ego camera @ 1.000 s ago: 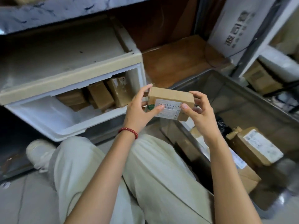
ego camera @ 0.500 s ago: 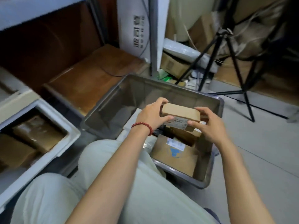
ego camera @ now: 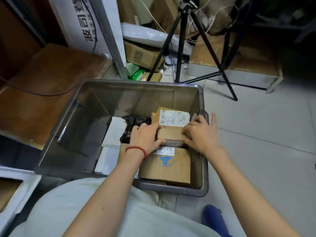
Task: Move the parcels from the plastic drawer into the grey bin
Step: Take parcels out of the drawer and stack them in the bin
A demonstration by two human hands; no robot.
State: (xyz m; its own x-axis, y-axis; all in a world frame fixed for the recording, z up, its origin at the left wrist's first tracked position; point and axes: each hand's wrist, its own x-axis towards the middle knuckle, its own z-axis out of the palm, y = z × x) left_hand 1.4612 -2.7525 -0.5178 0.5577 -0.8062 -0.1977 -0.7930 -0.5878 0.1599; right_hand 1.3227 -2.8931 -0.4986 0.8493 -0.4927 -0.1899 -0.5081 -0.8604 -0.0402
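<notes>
The small brown parcel (ego camera: 171, 134) sits low inside the grey bin (ego camera: 205, 159), toward its right side, pinched end to end between two hands; the left hand (ego camera: 145, 136) curls round its left end, thumb on the near edge, and the right hand (ego camera: 200, 134) grips the right end with one finger sticking up by the bin's rim; we cannot tell whether the parcel already rests on what is under it. We judge it light and stiff, a plain cardboard box with dull, unslippery faces; holding it by the short ends as now should serve, and letting go should be safe once it lies flat. It lies between a labelled parcel (ego camera: 174, 117) just behind it and a larger box (ego camera: 166, 168) with a blue mark just in front; a black bag (ego camera: 135, 124) and a white packet (ego camera: 115, 132) lie to its left; the bin's right wall is close to the right hand's knuckles, which we think leaves little room to withdraw sideways. A corner of the plastic drawer (ego camera: 25, 189) shows at lower left, brown cardboard inside; a black tripod (ego camera: 183, 40) stands beyond the bin, well apart.
</notes>
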